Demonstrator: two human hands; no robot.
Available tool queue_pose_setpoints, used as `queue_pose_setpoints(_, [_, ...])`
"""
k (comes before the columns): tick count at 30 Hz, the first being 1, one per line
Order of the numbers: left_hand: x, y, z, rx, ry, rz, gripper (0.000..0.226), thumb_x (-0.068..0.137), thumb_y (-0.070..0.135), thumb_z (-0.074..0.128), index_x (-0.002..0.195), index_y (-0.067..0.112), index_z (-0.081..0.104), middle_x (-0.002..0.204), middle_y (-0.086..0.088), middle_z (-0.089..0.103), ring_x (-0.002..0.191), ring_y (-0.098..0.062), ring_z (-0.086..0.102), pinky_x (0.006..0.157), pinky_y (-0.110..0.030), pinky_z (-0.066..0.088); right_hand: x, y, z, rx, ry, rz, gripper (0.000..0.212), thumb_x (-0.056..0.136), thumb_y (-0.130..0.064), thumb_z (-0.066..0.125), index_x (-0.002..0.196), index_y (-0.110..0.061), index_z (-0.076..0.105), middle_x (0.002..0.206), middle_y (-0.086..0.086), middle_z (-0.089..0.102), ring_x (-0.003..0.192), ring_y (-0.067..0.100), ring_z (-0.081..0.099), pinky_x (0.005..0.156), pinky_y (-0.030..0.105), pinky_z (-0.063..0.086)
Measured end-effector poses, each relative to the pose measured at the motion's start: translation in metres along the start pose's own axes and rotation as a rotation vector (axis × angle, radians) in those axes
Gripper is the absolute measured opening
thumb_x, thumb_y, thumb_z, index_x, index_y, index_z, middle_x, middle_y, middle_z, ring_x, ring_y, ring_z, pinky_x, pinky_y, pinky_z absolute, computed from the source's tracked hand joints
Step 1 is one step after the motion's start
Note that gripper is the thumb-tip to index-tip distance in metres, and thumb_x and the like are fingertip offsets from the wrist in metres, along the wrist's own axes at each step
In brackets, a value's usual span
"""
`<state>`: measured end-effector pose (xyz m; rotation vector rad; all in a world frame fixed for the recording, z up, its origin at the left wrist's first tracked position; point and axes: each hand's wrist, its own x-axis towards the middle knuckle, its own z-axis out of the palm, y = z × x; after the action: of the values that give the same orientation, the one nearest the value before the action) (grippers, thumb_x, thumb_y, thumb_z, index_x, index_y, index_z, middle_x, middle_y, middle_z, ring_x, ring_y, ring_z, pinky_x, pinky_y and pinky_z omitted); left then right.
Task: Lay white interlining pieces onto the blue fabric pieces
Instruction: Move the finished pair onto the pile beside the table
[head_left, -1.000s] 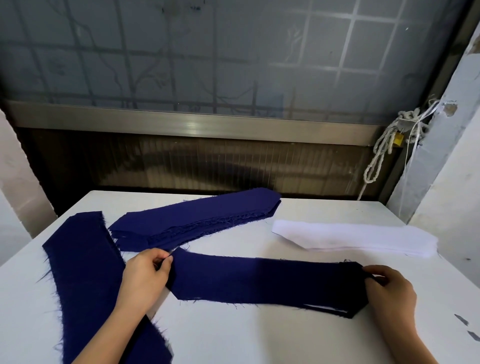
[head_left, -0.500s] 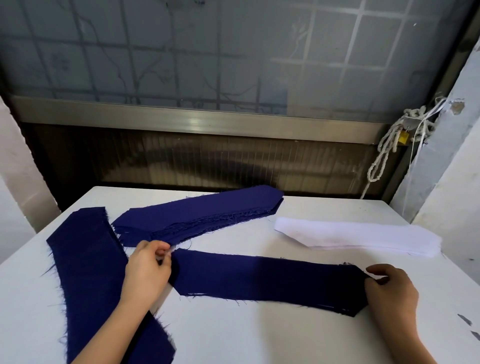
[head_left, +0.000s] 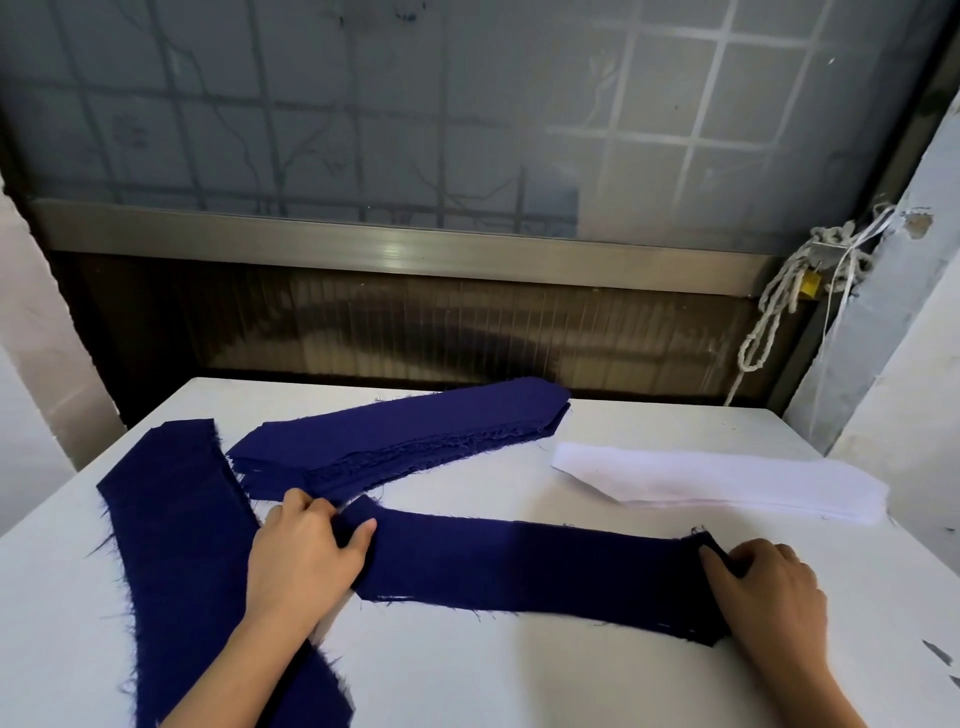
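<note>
White tabletop (head_left: 467, 675) under a frosted window, so the navy shows up fine. I've got the left hand (head_left: 306, 556) pinching the 9 o'clock end of the blue fabric strip (head_left: 519, 566). The right hand (head_left: 769, 587) is curled round its 3 o'clock end, I'd guess to pull it flat so the interlining goes on without wrinkles. That white interlining stack (head_left: 727, 478) sits at 2 o'clock, near the right hand, none laid on yet. Count: one strip spread out, one blue stack (head_left: 405, 441) at 12, one long blue pile (head_left: 176, 545) at 9, one white stack. Can't count the layers.
</note>
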<state>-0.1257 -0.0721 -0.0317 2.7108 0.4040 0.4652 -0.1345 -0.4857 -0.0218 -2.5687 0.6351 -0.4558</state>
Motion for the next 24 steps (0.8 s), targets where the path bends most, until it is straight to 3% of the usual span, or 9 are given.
queue_pose_setpoints(3, [-0.002,0.002,-0.002,-0.069,0.01,0.026,0.042,0.088,0.051,0.064,0.108,0.014,0.065,0.09,0.003,0.063,0.087,-0.02,0.059,0.068,-0.033,0.047,-0.002,-0.003,-0.001,0.114,-0.045,-0.03,0.025,0.082,-0.04,0.066,0.082,-0.021,0.05,0.077,0.0,0.058,0.074,0.028,0.054,0.068,0.038,0.044])
queue_pose_setpoints(7, [-0.003,0.005,-0.009,-0.102,-0.009,0.032,0.034,0.09,0.037,0.062,0.116,0.015,0.062,0.07,0.012,0.054,0.067,-0.01,0.052,0.056,-0.03,0.037,0.0,-0.002,-0.001,0.186,-0.096,-0.008,0.035,0.083,-0.037,0.069,0.11,-0.022,0.052,0.094,0.008,0.065,0.089,0.033,0.06,0.077,0.041,0.047])
queue_pose_setpoints(12, [-0.008,0.009,-0.014,-0.117,-0.061,0.092,0.038,0.085,0.026,0.061,0.122,0.021,0.055,0.067,0.012,0.056,0.062,-0.006,0.055,0.053,-0.025,0.039,-0.007,0.0,-0.007,0.549,-0.18,-0.078,0.054,0.081,-0.013,0.075,0.123,-0.036,0.049,0.107,-0.01,0.06,0.095,0.0,0.056,0.075,0.022,0.043])
queue_pose_setpoints(15, [-0.011,0.01,-0.017,-0.141,-0.069,0.126,0.04,0.084,0.021,0.06,0.115,0.032,0.037,0.052,0.005,0.054,0.05,-0.007,0.054,0.045,-0.021,0.034,-0.007,-0.001,-0.008,0.601,-0.171,-0.054,0.051,0.083,-0.013,0.073,0.124,-0.035,0.05,0.109,-0.01,0.059,0.099,0.008,0.057,0.085,0.029,0.044])
queue_pose_setpoints(17, [-0.013,0.008,-0.017,-0.156,-0.065,0.159,0.039,0.084,0.016,0.059,0.107,0.035,0.034,0.055,0.005,0.053,0.048,-0.008,0.052,0.045,-0.021,0.035,-0.006,-0.002,-0.009,0.62,-0.145,0.002,0.042,0.087,-0.013,0.068,0.122,-0.031,0.053,0.108,-0.002,0.062,0.097,0.016,0.058,0.085,0.034,0.045])
queue_pose_setpoints(21, [-0.014,0.004,-0.026,-0.157,-0.096,0.21,0.021,0.089,0.01,0.058,0.095,0.03,0.061,0.092,0.016,0.059,0.069,-0.004,0.058,0.067,-0.027,0.051,-0.001,-0.007,-0.016,0.574,-0.164,0.045,0.041,0.083,0.002,0.063,0.117,-0.021,0.058,0.101,0.008,0.065,0.085,0.021,0.06,0.074,0.035,0.043])
queue_pose_setpoints(24, [-0.007,-0.003,-0.043,-0.243,-0.044,0.189,0.019,0.089,0.011,0.063,0.095,0.028,0.069,0.093,0.02,0.06,0.066,-0.003,0.059,0.066,-0.025,0.05,-0.001,-0.018,-0.024,0.661,-0.187,0.106,0.039,0.078,0.01,0.064,0.109,-0.013,0.064,0.093,0.013,0.067,0.081,0.028,0.062,0.072,0.038,0.045])
